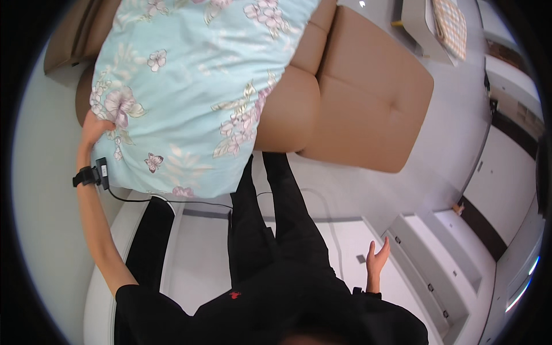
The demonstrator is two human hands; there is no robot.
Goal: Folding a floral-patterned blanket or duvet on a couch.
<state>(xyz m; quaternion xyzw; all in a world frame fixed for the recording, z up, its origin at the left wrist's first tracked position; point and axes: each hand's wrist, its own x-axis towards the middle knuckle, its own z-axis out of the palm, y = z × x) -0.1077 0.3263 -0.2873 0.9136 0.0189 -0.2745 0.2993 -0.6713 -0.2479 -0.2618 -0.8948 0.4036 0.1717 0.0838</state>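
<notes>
A light blue floral quilt or bedding cover (185, 86) lies spread over a brown upholstered sofa and hangs past its front edge. My left hand (95, 128) grips the quilt's left edge, beside a large printed flower. On that wrist is a black band with a small device, and a thin black cable (181, 201) runs from it below the quilt's lower edge. My right hand (377, 260) is at the lower right, away from the quilt, with thumb and fingers apart and nothing in it.
The brown sofa (366, 90) extends to the right of the quilt. A pale wall (47, 172) stands close on the left. White drawer units (431, 276) are at the lower right. At the upper right, a checked cloth (449, 26) lies on a white piece of furniture.
</notes>
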